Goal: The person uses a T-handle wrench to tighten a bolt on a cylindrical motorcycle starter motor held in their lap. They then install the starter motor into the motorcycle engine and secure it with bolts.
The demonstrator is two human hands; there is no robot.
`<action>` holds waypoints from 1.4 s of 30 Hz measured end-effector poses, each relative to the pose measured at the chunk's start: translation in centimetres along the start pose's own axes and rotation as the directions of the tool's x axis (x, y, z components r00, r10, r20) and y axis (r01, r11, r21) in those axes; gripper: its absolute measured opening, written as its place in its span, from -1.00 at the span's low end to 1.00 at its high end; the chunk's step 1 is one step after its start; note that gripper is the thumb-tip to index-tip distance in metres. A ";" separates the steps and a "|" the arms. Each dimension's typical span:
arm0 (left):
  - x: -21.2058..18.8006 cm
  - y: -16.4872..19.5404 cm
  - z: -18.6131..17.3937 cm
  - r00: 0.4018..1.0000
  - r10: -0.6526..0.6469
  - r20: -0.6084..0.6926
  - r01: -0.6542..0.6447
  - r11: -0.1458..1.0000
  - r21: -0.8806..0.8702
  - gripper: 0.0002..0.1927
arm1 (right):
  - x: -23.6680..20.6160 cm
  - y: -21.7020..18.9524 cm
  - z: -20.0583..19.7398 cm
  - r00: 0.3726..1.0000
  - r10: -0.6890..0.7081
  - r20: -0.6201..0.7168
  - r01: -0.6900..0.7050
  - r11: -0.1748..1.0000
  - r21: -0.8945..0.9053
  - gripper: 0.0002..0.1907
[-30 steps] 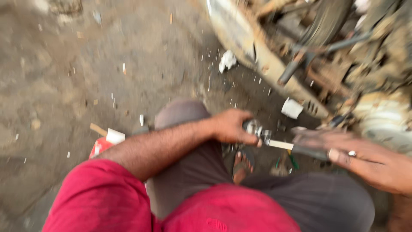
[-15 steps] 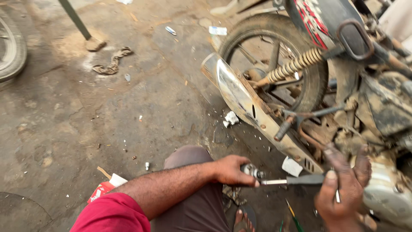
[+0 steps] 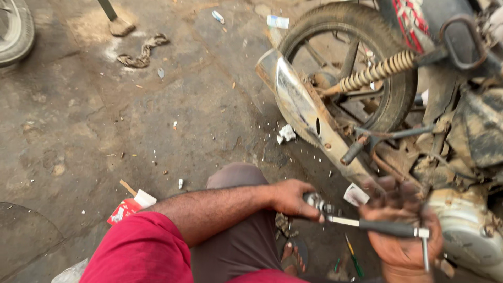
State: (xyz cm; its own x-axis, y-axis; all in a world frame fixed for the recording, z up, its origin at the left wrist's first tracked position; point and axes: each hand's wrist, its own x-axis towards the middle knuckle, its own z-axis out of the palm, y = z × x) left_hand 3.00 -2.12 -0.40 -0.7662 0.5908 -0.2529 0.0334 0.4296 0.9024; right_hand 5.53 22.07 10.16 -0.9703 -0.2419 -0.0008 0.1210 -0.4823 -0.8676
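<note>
change: view has swung up and back since a second ago; the whole rear wheel (image 3: 348,63) and exhaust pipe (image 3: 306,118) now show, where only their lower edge did. Hands have barely moved against each other, so the work is mid-grip, not finished.
left hand (image 3: 293,198): fingers wrapped shut round the small metal part (image 3: 318,202), same hold as half a second back.
right hand (image 3: 401,230): blurred, so it's moving; fingers closed round the dark handle of the tool (image 3: 385,227).
tool: pale shaft runs from the right fingers straight across to the left fingers, tip meeting the metal part just past the left fingertips. A short cross bar sticks down below the right fingers.
metal part: held in the air above the knee (image 3: 236,181), clear of the floor (image 3: 105,131), between the two hands.
near right fingers: engine casing (image 3: 463,236) just beyond; white scrap (image 3: 356,195) just above the shaft.
below the fingers: screwdriver (image 3: 353,258) with green handle on the ground, by a sandalled foot (image 3: 293,257).
containers: one red-and-white carton (image 3: 128,208) well off to the left of the left forearm; contents can't tell.
other: spring shock absorber (image 3: 374,73) far above the hands.
</note>
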 end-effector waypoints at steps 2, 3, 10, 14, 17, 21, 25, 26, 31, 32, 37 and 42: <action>0.5 -0.9 0.1 0.999 -0.002 -0.052 0.000 0.999 -0.037 -0.10 | 0.7 1.6 1.2 0.902 -0.420 -0.100 0.424 0.906 0.012 -0.39; 0.8 -1.3 0.0 0.998 0.024 -0.057 -0.032 0.989 -0.142 -0.13 | 0.9 1.9 1.4 0.769 -0.625 -0.134 0.598 0.777 -0.196 -0.39; 0.6 -1.8 -0.8 0.998 -0.011 -0.068 0.008 0.999 -0.054 -0.17 | -2.3 -5.2 -3.9 0.988 -0.017 0.153 0.144 -0.246 -0.959 -0.35; 0.1 -0.4 -0.9 0.996 -0.075 0.039 0.076 0.997 -0.027 -0.20 | -1.1 -7.4 -6.3 0.764 0.644 0.048 0.008 0.065 -0.998 -0.32; 0.6 0.0 -0.6 0.998 -0.043 0.056 0.044 0.999 -0.023 -0.16 | 0.7 -5.4 -5.7 0.679 0.569 0.464 -0.098 0.697 -0.711 -0.28; 1.1 -0.4 -0.3 0.999 0.018 0.029 -0.017 0.998 -0.061 0.01 | 0.8 0.1 -2.9 0.954 -0.004 0.300 0.059 0.983 -0.176 -0.46; 0.7 -0.5 -0.5 0.994 -0.099 0.044 0.104 0.986 -0.129 0.01 | -0.6 1.9 -0.4 0.754 -0.645 0.128 0.401 0.297 -0.866 -0.50; 0.7 -0.4 -1.0 0.989 -0.136 0.054 0.143 0.978 -0.154 0.02 | -1.0 1.0 -0.4 0.745 -0.636 0.202 0.338 0.099 -0.936 -0.52; -0.5 0.4 -1.6 0.999 -0.044 -0.009 0.045 0.993 0.107 -0.19 | -2.4 -5.1 -3.9 0.979 0.200 -0.048 0.052 -0.469 -0.882 -0.51; -0.4 0.6 -1.7 0.999 -0.047 -0.009 0.048 0.991 0.128 -0.20 | -2.3 -5.9 -5.1 0.890 0.377 -0.257 -0.025 -0.522 -0.853 -0.45; 0.1 1.2 -1.1 1.000 0.022 0.009 -0.023 0.981 0.193 -0.17 | -0.8 -3.4 -8.0 0.608 0.621 0.494 -0.165 0.708 -0.687 -0.19; 0.7 1.3 -0.4 1.000 -0.012 0.027 0.016 0.987 -0.160 -0.30 | -0.3 2.9 -4.4 0.969 -0.244 0.023 0.245 0.968 -0.058 -0.41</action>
State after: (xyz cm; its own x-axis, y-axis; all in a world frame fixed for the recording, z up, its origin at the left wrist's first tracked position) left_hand 2.25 -1.39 0.73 -0.7491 0.6034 -0.2733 -0.0823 0.3245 0.9423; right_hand 5.23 24.46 5.46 -0.9654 -0.1358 0.2227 -0.1332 -0.4774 -0.8686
